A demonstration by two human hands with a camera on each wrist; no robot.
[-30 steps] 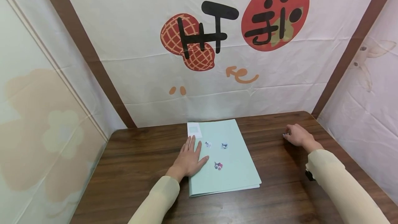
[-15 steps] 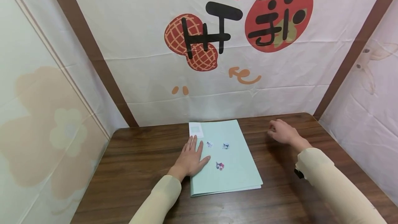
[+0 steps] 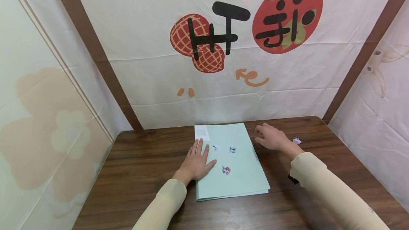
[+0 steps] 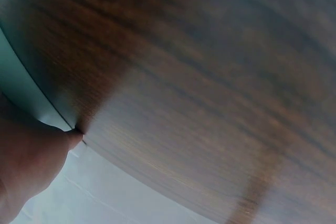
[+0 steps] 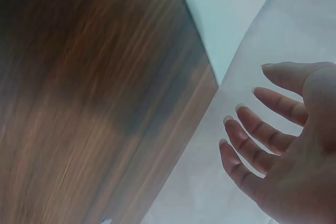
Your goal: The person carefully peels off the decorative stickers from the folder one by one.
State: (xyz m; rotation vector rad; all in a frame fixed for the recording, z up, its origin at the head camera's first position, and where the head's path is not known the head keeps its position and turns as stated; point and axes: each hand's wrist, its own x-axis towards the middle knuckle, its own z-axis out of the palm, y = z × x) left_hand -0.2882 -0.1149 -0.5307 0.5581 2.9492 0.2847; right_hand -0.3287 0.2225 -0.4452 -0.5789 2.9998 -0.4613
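Observation:
A mint-green folder (image 3: 243, 176) lies flat on the wooden table, a white label (image 3: 201, 133) at its far left corner. Three small cartoon stickers are on its cover: a pale one (image 3: 216, 148), a blue-and-white one (image 3: 232, 149) and a purple-and-pink one (image 3: 226, 170). My left hand (image 3: 195, 164) rests with spread fingers on the folder's left edge. Just off its right edge, my right hand (image 3: 271, 137) hovers over the table; the right wrist view shows its fingers (image 5: 265, 129) apart and holding nothing. Another small sticker (image 3: 296, 140) lies on the table behind the right wrist.
The brown table (image 3: 143, 173) has rounded far corners. A white printed curtain (image 3: 153, 113) hangs right behind its far edge, with more fabric on the left (image 3: 38, 123) and right (image 3: 377, 116) sides.
My right hand has moved left from the table's right side toward the folder, fingers loosening. The sticker on the table has come into sight behind it. The left hand stays on the folder.

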